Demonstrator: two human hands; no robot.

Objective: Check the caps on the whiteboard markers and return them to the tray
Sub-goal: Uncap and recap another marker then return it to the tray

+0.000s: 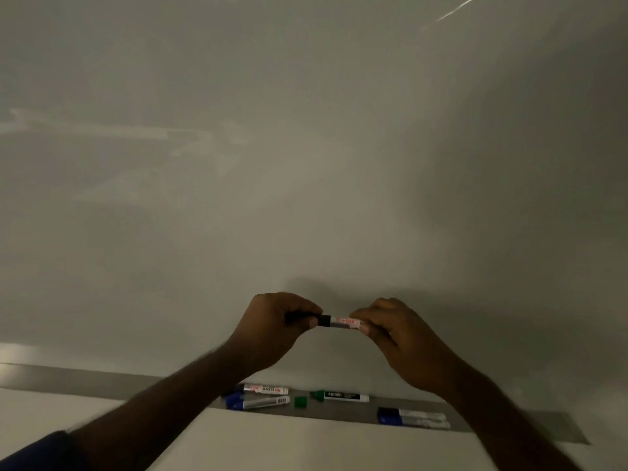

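Nearest: dark blue sleeve (40,450) on left forearm, bottom-left corner. Grey metal marker tray (85,382) runs along the whiteboard's lower edge. On it, L to R: two markers side by side w/ blue caps (234,401), one red-labelled (266,389), one grey w/ barcode (265,402); a loose green cap (300,401) lying just beside a green Camlin marker (343,396), its green tip end toward the cap; further R, two blue-capped markers (413,418) touching lengthwise. Above tray, both hands hold one marker (341,322) horizontal, off the tray. Left hand (275,329) closed round the black cap (323,320), thumb + fingers pinching. Right hand (397,338) fingers closed on the white, red-printed barrel end. Behind: blank whiteboard (306,147) w/ faint reflections.
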